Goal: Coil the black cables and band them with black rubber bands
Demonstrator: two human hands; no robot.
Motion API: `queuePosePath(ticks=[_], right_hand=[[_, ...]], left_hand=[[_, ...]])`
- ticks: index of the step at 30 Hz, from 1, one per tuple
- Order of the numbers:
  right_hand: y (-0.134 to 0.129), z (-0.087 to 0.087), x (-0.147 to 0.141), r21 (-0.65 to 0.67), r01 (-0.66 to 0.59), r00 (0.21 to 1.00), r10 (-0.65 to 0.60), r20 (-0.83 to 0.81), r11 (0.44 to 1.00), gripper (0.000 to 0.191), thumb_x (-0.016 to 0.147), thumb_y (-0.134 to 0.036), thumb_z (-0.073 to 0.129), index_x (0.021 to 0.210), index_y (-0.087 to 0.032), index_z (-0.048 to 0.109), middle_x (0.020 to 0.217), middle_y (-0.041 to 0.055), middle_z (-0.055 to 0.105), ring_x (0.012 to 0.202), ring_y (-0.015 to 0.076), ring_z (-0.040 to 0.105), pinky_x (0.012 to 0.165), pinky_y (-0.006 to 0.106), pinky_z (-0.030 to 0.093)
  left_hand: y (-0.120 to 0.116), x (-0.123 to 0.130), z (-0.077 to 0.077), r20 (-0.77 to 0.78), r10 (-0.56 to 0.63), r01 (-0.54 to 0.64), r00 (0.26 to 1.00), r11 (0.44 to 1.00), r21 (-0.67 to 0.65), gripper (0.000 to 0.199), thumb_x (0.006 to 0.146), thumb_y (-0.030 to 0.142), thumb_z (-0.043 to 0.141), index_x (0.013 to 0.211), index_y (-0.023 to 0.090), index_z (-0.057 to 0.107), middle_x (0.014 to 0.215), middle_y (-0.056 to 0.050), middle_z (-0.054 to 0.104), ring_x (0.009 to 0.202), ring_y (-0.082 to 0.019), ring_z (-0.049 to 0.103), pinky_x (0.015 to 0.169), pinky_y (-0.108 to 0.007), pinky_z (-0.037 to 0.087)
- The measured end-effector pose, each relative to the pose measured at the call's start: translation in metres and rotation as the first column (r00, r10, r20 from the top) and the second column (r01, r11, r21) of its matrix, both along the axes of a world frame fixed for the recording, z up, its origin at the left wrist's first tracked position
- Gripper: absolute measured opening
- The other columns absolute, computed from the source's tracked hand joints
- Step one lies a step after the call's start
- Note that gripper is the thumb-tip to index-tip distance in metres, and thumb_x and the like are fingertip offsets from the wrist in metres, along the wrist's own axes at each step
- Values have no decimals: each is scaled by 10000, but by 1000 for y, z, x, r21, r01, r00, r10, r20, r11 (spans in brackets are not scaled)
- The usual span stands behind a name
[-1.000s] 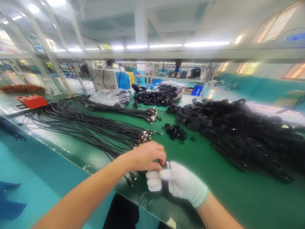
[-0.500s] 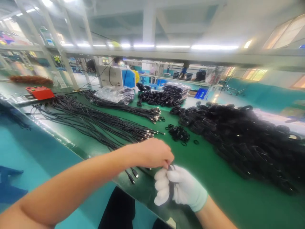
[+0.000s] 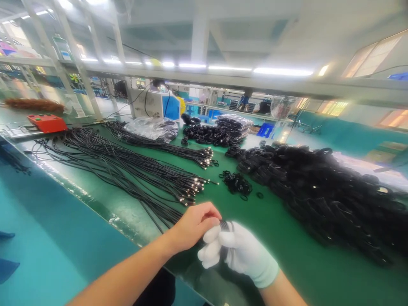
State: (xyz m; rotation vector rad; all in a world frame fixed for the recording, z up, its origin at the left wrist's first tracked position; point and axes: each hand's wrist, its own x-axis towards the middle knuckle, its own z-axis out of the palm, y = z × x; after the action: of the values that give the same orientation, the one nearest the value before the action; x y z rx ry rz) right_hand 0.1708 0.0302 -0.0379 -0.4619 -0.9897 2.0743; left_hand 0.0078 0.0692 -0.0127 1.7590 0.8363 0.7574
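My right hand (image 3: 244, 253), in a white glove, is closed around a coiled black cable (image 3: 225, 227) over the front of the green table. My bare left hand (image 3: 196, 223) meets it from the left, thumb and fingers pinched at the near side of the coil. What exactly lies between those fingertips is hidden. Behind my left hand, long straight black cables (image 3: 127, 165) stretch across the table, their metal connectors (image 3: 194, 187) bunched at the right end. A small heap of black rings (image 3: 236, 182) lies beyond my hands.
A large pile of coiled black cables (image 3: 318, 187) fills the right side. Farther back are a clear plastic bag (image 3: 153, 127), more coils (image 3: 207, 134) and a white-and-blue machine (image 3: 156, 104). A red control box (image 3: 47, 122) sits at the far left. The table's front edge (image 3: 114, 225) runs diagonally.
My left hand has dropped from above the coil to its left side, with the wrist turned so the thumb shows. My right hand keeps hold of the coil, having shifted slightly left.
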Motion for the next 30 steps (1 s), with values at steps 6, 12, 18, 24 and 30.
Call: queuePosePath(ticks=[6, 12, 18, 24, 30], right_hand=[[2, 8, 6, 138, -107, 989, 91, 120, 985, 290, 800, -283, 566, 925, -41, 665, 751, 165, 711, 786, 277, 678, 755, 428, 495], [2, 25, 12, 213, -255, 955, 211, 208, 943, 262, 797, -260, 547, 833, -42, 688, 697, 142, 704, 729, 227, 668, 785, 376, 482], [-4, 37, 16, 203, -302, 934, 247, 258, 931, 208, 788, -198, 552, 784, -58, 707, 665, 108, 697, 660, 177, 648, 701, 282, 468], [-8, 28, 23, 223, -274, 919, 186, 347, 936, 230, 788, -242, 585, 848, -68, 723, 760, 109, 702, 702, 177, 633, 704, 282, 476], [-14, 36, 22, 238, -270, 919, 176, 352, 933, 243, 799, -257, 574, 821, -71, 730, 692, 84, 683, 654, 175, 625, 701, 296, 486]], left_hand=[[-2, -3, -11, 76, -109, 119, 991, 983, -139, 155, 806, 143, 510, 958, 175, 516, 790, 21, 546, 692, -98, 502, 618, -212, 413], [-17, 5, -10, 43, -31, 30, 999, 999, 18, 123, 783, 134, 547, 887, 177, 497, 800, 20, 526, 663, -91, 473, 618, -216, 422], [-33, 15, -22, 139, 117, -146, 983, 965, 218, 161, 769, 39, 501, 851, 175, 526, 858, -4, 550, 723, -101, 533, 658, -212, 451], [-38, 20, -31, 205, 82, -176, 975, 849, 498, 242, 793, 17, 457, 950, 186, 530, 877, -37, 579, 774, -127, 560, 683, -226, 461], [-42, 21, -19, 198, 70, -163, 978, 849, 503, 248, 831, 32, 421, 995, 177, 538, 883, -49, 578, 804, -131, 563, 723, -228, 470]])
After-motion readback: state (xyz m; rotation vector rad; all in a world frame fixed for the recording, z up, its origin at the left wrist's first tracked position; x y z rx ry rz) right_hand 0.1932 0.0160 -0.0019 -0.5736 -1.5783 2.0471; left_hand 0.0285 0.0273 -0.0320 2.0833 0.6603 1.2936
